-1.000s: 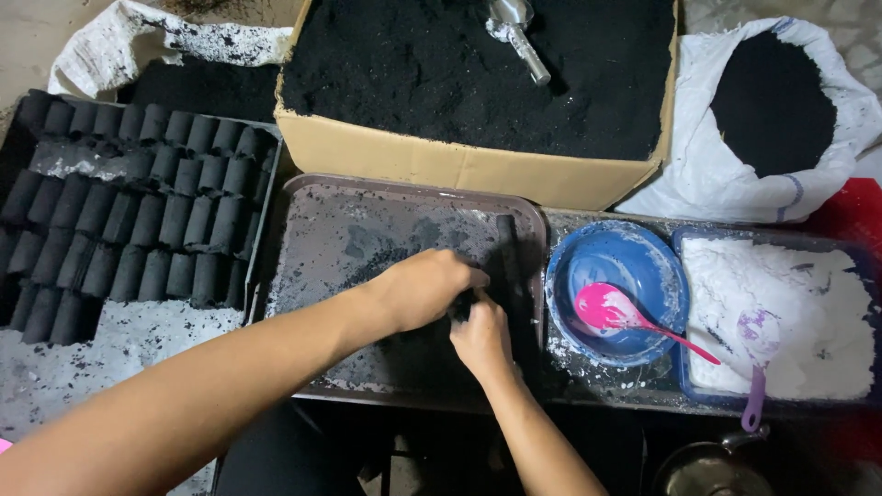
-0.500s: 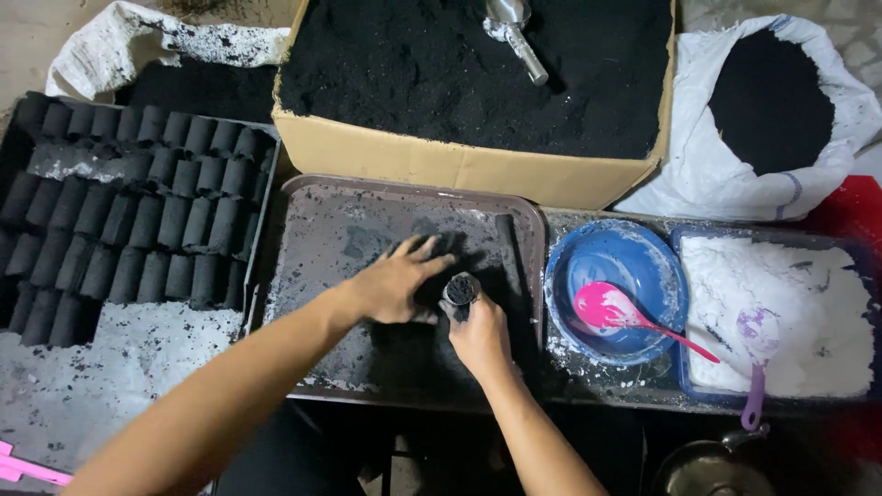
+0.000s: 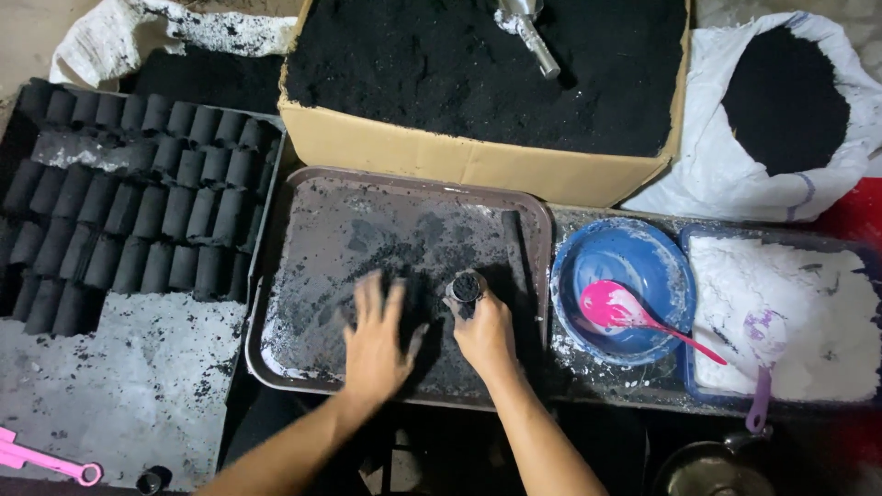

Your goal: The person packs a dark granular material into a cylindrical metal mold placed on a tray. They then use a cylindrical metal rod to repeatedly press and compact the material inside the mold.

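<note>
Sliding back from the small metal tube (image 3: 465, 287), my left hand (image 3: 378, 338) is lying spread flat on the sooty tray (image 3: 303, 241); my right hand (image 3: 484, 332) is gripping the tube upright mid-tray.

Right hand (image 3: 484, 332) grips small metal tube (image 3: 465, 287) packed w/ black powder, upright on dusty tray (image 3: 303, 230) — left hand (image 3: 377, 340) flat on tray just beside it, fingers spread.

Two bare forearms, no sleeves, left hand (image 3: 375, 340), right hand (image 3: 484, 332), fingers seemingly dusted with dark powder
</note>
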